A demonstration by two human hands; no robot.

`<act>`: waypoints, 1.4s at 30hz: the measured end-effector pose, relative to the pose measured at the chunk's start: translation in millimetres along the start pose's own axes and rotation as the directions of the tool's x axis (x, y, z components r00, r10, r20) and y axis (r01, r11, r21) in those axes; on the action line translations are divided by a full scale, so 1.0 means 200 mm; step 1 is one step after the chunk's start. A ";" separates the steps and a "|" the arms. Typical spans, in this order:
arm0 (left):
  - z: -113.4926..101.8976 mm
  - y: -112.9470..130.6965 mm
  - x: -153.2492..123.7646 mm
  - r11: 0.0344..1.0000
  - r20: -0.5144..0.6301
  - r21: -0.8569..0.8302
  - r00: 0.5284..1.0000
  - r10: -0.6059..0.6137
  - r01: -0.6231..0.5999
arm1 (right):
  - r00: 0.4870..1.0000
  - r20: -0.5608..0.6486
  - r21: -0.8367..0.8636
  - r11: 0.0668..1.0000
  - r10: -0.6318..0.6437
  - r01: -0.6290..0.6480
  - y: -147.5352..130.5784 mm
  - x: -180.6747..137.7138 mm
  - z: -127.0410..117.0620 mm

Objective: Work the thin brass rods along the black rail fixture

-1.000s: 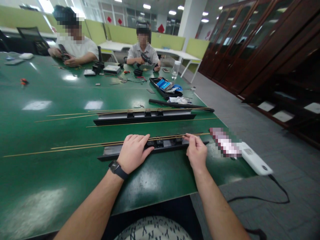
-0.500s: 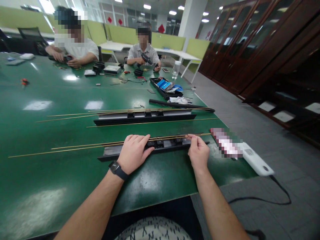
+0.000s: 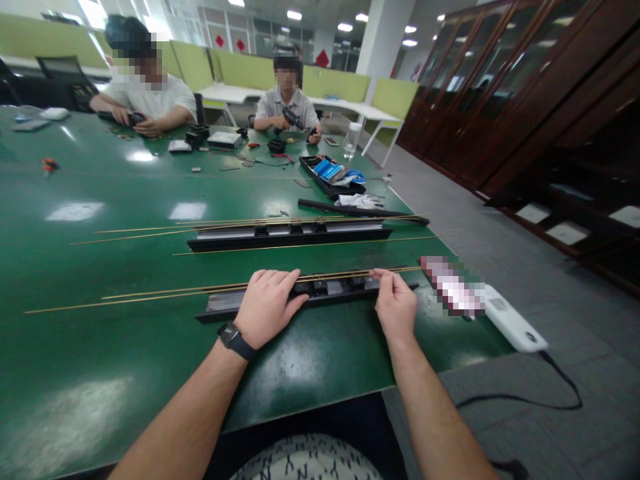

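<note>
A long black channel rail (image 3: 345, 295) with a grey inside and small black blocks (image 3: 319, 287) in it lies on the green table before me. My left hand (image 3: 265, 303) is wrapped over the rail's left half, fingers on the far side and thumb on the near side. Thin brass-coloured rods (image 3: 165, 291) run along its top, passing under that hand and sticking out far to the left. My right hand (image 3: 397, 303) pinches a rod between thumb and fingertips near the rail's right end. The pinched tip is partly hidden by the fingers.
Behind lies a second black rail (image 3: 295, 238) with several rods on and beside it. A black bar (image 3: 400, 217), white gloves (image 3: 361, 201) and a black tray (image 3: 325, 187) sit farther back. At right are a blurred phone-like object and a white device (image 3: 515, 319) with a cable. Two people sit opposite.
The longest rod's left end has slid a little to the right. My right hand has shifted slightly left. My left hand stays in place on the rail.
</note>
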State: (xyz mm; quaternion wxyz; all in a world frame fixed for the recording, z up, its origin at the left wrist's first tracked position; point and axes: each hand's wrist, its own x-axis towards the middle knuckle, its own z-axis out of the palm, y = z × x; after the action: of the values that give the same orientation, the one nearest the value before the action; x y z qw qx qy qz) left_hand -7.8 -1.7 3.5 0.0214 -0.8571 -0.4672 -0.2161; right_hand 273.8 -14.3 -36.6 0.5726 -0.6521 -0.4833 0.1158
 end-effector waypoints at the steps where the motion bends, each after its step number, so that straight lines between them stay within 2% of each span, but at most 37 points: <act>1: 0.00 0.00 0.00 1.000 0.003 0.002 1.000 -0.001 0.001 | 1.000 -0.013 0.001 1.000 0.007 -0.007 0.00 0.00 0.00; 4: 0.00 0.00 0.00 1.000 0.010 0.005 1.000 -0.002 0.002 | 1.000 -0.018 0.033 0.999 0.015 -0.015 0.01 0.01 0.00; 12: 0.00 0.00 0.00 1.000 0.008 -0.008 1.000 -0.002 0.003 | 0.997 0.080 0.053 0.998 -0.019 0.015 -0.02 -0.02 0.00; 17: 0.00 0.00 0.00 1.000 0.000 -0.017 1.000 -0.005 0.005 | 1.000 0.023 0.004 1.000 -0.008 0.008 -0.02 -0.01 0.00; 22: 0.00 0.00 0.00 1.000 0.000 -0.006 1.000 -0.004 0.004 | 1.000 -0.020 0.024 0.999 0.022 -0.021 0.00 0.00 -0.01; 32: 0.00 0.00 0.00 1.000 0.005 0.000 1.000 -0.005 0.005 | 0.996 0.089 0.052 0.999 -0.001 -0.003 -0.03 -0.02 0.00; 37: 0.01 0.00 0.00 1.000 -0.002 -0.014 1.000 0.000 0.000 | 0.999 0.042 0.023 0.999 -0.026 0.025 -0.01 -0.01 0.00; 42: 0.00 0.00 0.00 1.000 -0.005 -0.008 1.000 -0.001 0.001 | 1.000 -0.012 0.044 0.999 0.015 -0.014 0.01 0.00 0.00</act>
State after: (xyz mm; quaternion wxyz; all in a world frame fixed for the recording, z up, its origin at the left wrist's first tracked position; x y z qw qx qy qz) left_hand -7.7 -1.3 3.0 0.0192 -0.8564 -0.4666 -0.2202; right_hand 275.1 -13.8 -38.2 0.5891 -0.6434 -0.4722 0.1264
